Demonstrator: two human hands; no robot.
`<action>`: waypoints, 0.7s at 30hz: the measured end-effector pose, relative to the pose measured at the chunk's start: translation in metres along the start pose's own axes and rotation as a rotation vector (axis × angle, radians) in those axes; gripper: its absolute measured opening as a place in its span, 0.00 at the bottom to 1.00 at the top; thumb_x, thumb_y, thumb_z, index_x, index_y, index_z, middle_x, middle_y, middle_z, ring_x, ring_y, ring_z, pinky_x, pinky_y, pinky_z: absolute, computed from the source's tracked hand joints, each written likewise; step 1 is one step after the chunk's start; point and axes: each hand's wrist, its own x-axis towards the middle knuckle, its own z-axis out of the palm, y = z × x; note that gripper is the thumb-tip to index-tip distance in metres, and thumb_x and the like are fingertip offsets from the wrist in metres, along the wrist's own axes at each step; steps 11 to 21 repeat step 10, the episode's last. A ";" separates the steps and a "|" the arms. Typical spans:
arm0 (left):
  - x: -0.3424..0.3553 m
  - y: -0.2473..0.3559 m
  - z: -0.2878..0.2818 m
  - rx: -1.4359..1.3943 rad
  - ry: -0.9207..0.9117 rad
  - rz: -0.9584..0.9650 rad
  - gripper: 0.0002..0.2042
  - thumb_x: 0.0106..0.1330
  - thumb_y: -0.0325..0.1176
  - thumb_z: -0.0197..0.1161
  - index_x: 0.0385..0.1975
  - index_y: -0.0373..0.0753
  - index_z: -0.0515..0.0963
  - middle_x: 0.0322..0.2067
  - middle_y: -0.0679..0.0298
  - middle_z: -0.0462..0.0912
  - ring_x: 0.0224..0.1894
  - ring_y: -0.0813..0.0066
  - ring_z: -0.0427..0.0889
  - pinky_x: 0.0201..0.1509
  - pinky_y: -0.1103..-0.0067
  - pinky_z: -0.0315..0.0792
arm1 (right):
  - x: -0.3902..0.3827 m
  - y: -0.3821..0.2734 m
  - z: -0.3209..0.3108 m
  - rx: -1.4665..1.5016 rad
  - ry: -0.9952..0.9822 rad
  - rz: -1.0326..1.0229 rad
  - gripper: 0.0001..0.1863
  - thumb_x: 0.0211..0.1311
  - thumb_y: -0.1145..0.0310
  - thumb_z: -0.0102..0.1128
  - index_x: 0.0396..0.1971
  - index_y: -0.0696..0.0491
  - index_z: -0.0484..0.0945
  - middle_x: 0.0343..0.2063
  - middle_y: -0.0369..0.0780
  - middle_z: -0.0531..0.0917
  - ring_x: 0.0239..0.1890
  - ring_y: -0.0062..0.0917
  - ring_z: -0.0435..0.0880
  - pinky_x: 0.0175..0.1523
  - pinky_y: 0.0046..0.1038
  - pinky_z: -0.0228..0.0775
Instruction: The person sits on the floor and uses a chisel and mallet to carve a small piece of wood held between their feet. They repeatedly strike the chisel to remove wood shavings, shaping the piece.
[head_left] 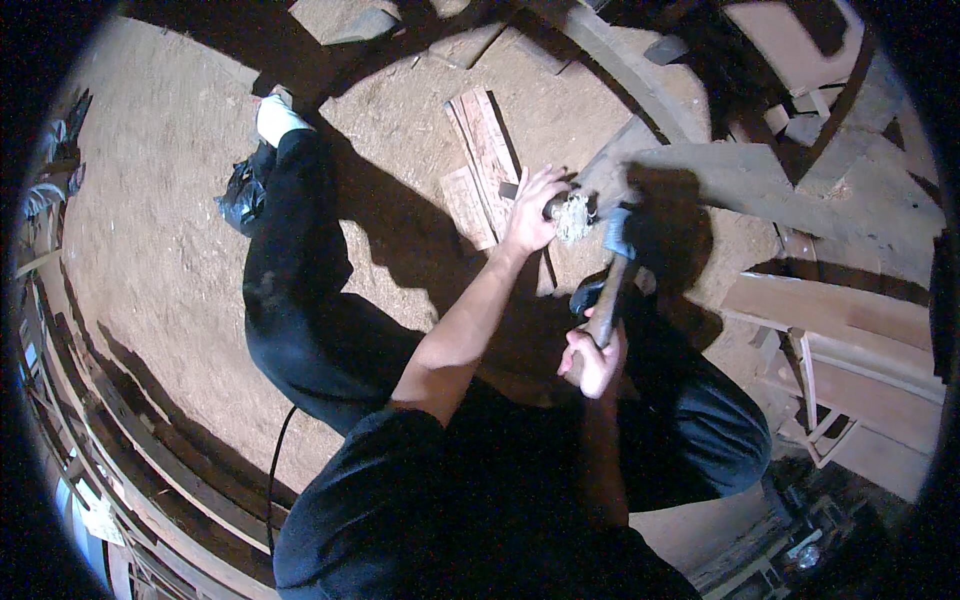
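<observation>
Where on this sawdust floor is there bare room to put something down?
The widest bare patch of sawdust floor lies left of the outstretched black-trousered leg. A smaller patch sits above the flat reddish wooden boards. It is crowded around the left hand, the wooden-handled hammer in the right hand, and the stacked planks at right.

A sawdust-strewn dirt floor [170,200] carries everything here. Near the centre, toward twelve o'clock, a reddish wooden slat panel [482,165] lies flat on it. At three o'clock, stacked planks [850,340] rest on the ground. A crumpled black bag [240,200] lies at nine o'clock. A long beam [625,70] crosses at one o'clock.
</observation>
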 end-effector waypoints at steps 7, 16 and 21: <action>0.004 0.004 -0.004 -0.039 0.028 0.032 0.19 0.44 0.36 0.63 0.39 0.40 0.74 0.49 0.57 0.71 0.59 0.58 0.62 0.64 0.59 0.48 | -0.001 -0.025 0.008 -0.010 0.082 0.002 0.23 0.43 0.78 0.52 0.43 0.59 0.60 0.14 0.40 0.70 0.07 0.26 0.67 0.13 0.27 0.63; 0.000 0.006 -0.003 -0.186 -0.034 -0.098 0.20 0.43 0.34 0.63 0.39 0.40 0.73 0.48 0.56 0.72 0.58 0.59 0.63 0.64 0.61 0.50 | 0.003 -0.022 0.007 -0.006 0.051 0.017 0.22 0.44 0.78 0.52 0.43 0.59 0.60 0.13 0.40 0.69 0.06 0.26 0.67 0.13 0.28 0.63; 0.000 0.006 -0.003 -0.186 -0.034 -0.098 0.20 0.43 0.34 0.63 0.39 0.40 0.73 0.48 0.56 0.72 0.58 0.59 0.63 0.64 0.61 0.50 | 0.003 -0.022 0.007 -0.006 0.051 0.017 0.22 0.44 0.78 0.52 0.43 0.59 0.60 0.13 0.40 0.69 0.06 0.26 0.67 0.13 0.28 0.63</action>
